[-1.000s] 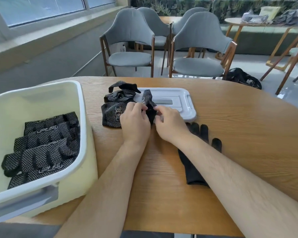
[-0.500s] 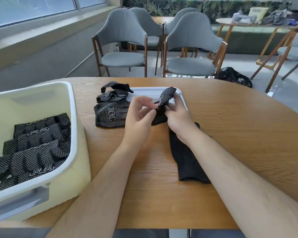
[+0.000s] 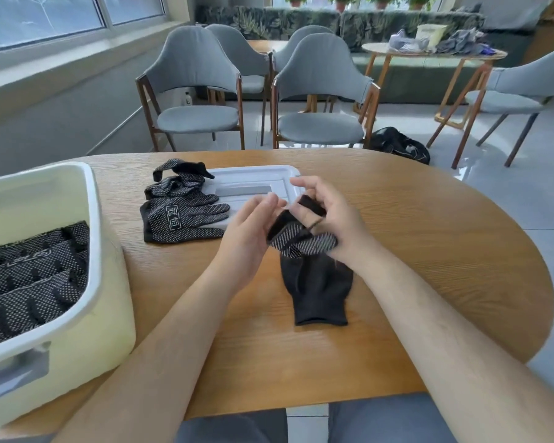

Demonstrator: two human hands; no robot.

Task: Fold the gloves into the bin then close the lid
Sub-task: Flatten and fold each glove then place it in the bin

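Right fingers (image 3: 314, 193) pinching glove (image 3: 317, 282), trailing onto table (image 3: 429, 251)

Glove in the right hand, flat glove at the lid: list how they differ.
The held glove is folded, fingers doubled over in the right hand; the flat glove lies spread out. The held glove's cuff shows plain black; the flat glove shows dots and a logo. Both are black dotted gloves.

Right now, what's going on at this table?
A person is folding a black dotted glove over the table. The right hand grips its finger end, doubled back toward the palm, and the left hand touches the fold. Folded gloves already lie in the bin. Loose gloves lie partly on the lid, which is off the bin, flat on the table.
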